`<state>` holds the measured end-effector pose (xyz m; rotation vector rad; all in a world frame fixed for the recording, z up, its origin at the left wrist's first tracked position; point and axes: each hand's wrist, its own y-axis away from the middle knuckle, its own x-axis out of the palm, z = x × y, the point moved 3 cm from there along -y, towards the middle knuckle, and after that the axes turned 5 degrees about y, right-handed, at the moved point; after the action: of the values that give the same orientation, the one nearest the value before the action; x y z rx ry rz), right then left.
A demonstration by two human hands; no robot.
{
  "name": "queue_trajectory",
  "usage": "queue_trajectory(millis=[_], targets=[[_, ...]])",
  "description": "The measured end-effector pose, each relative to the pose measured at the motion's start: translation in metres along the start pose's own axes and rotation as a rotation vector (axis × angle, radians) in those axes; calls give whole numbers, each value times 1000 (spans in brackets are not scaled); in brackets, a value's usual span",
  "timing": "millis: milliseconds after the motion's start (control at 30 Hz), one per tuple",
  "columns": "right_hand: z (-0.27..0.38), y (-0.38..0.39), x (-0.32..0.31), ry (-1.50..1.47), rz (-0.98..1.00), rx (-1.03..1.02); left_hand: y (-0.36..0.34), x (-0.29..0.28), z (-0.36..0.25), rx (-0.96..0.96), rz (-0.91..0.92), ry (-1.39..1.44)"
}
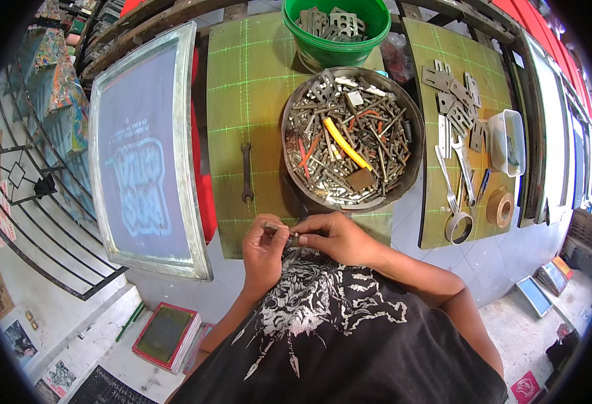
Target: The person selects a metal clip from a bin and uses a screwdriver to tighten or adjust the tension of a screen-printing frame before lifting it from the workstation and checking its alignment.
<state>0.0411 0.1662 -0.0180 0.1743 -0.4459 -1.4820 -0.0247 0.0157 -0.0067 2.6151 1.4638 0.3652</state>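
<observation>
Close to my body, at the near edge of a green cutting board (pixel 232 101), my left hand (pixel 263 250) and my right hand (pixel 339 240) meet. Fingers of both hands pinch a small metal piece, bolt-like (pixel 293 238), partly hidden by the fingertips. Just beyond them stands a round, dark-rimmed basin (pixel 415 165) full of loose bolts, screws and other small metal parts. A bent yellow strip (pixel 343 143) lies on top of that pile. Left of the basin, a dark open-ended wrench (pixel 247 172) rests on the board.
Behind the basin stands a green bucket (pixel 339 52) of metal plates. A second board (pixel 437 229) at right bears slotted metal brackets (pixel 459 101), a wrench (pixel 465 168), a metal ring (pixel 459 229), a tape roll (pixel 500 207) and a clear plastic tub (pixel 513 145). A framed printing screen (pixel 141 108) leans at left.
</observation>
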Motion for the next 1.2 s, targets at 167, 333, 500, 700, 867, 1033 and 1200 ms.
queue_trajectory(millis=[167, 333, 500, 700, 867, 1033, 1200], targets=[[-16, 0, 6, -42, -119, -215, 2, -7, 3, -88, -91, 39], [29, -44, -45, 621, -437, -384, -8, -15, 12, -136, -143, 164], [57, -117, -88, 1218, -568, -246, -20, -20, 19, -233, -96, 196], [35, -149, -85, 1333, -671, -200, -30, -41, 31, -181, -28, 80], [40, -142, -88, 1057, -707, -157, -29, -45, 27, -246, -45, 178], [44, -121, -117, 395, -596, -369, -24, -49, 31, -272, -56, 233], [65, -72, -110, 53, -347, -227, -18, -44, 29, -348, -35, 392]])
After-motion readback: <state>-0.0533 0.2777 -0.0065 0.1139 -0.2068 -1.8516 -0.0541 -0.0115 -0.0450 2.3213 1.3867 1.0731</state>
